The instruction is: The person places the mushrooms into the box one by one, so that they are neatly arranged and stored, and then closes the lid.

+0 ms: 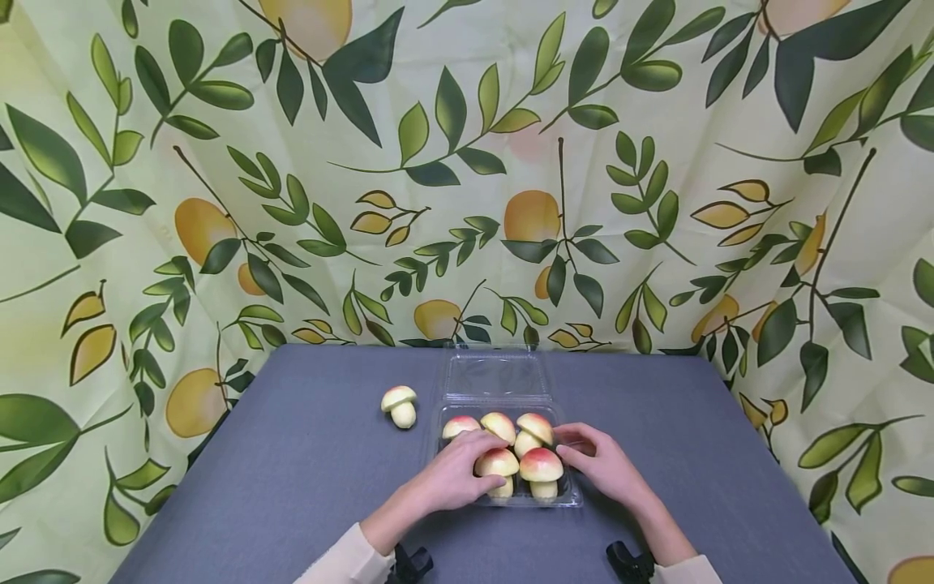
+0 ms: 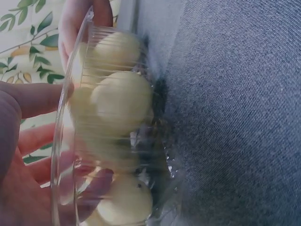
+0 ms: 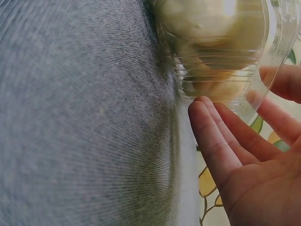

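A clear plastic clamshell box [image 1: 565, 501] holds several toy mushrooms with red-and-cream caps and pale stems. My left hand [image 1: 456, 474] reaches over the box's left part, its thumb in front of and fingers behind the cap of a front-row mushroom [image 1: 498, 462], holding it. In the left wrist view, the left thumb [image 2: 44, 99] crosses the rim and the other fingers show partly through the plastic. My right hand [image 1: 601, 462] rests its extended fingertips against the box's right wall, beside another front-row mushroom [image 1: 541, 465]. The left hand hides the box's front-left corner.
A single toy mushroom [image 1: 400, 407] stands on the grey cloth-covered table [image 1: 306, 454], left of the box. The box's hinged lid [image 1: 498, 375] lies back, away from me. A leaf-and-fruit patterned curtain [image 1: 467, 243] rises behind the table and along both sides.
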`<state>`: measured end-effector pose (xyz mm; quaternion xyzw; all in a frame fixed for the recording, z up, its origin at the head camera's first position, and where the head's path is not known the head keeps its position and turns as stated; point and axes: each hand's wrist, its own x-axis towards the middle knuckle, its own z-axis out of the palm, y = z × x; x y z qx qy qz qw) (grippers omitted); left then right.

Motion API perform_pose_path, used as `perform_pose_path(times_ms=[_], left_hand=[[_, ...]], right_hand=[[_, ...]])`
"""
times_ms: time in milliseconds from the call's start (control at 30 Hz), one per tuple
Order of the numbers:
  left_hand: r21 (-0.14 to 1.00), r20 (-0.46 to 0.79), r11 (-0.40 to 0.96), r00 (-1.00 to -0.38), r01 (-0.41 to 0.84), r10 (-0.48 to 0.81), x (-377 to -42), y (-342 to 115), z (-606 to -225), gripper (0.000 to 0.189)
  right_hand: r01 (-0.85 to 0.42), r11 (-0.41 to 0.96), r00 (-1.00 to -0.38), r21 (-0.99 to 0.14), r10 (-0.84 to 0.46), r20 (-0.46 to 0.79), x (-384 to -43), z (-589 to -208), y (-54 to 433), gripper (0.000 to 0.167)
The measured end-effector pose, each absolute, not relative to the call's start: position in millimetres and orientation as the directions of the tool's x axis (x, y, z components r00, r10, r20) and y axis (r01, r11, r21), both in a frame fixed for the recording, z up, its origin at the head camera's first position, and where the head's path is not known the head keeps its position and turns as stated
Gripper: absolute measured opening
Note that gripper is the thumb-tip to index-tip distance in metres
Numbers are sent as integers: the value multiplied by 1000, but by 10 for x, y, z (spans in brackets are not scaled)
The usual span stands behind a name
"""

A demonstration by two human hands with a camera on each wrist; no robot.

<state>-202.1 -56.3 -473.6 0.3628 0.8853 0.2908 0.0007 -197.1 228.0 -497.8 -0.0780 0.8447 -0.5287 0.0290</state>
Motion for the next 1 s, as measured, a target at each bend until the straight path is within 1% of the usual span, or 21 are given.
perform_pose_path(times_ms=[300,533,833,1000], left_hand=[[580,212,557,-770,595,601,-2044,-669,-4640,33],[657,322,456,-771,600,550,-2061,-785,-4539,23],[645,397,505,-816,574,420,-2095,-922,-4473,15],[598,464,555,-815,578,349,-2157,-1020,-4441,11]], right_hand=[[-93,429,-987,-899,-156,28,-1973,-4981,2279,36],[-100,419,-987,-902,-154,37,-1984,-4973,2264,37],[-100,417,-987,-903,-158,36,-1979,-4976,2275,37],[-96,420,-988,-902,-154,33,-1969,-4985,2278,37]])
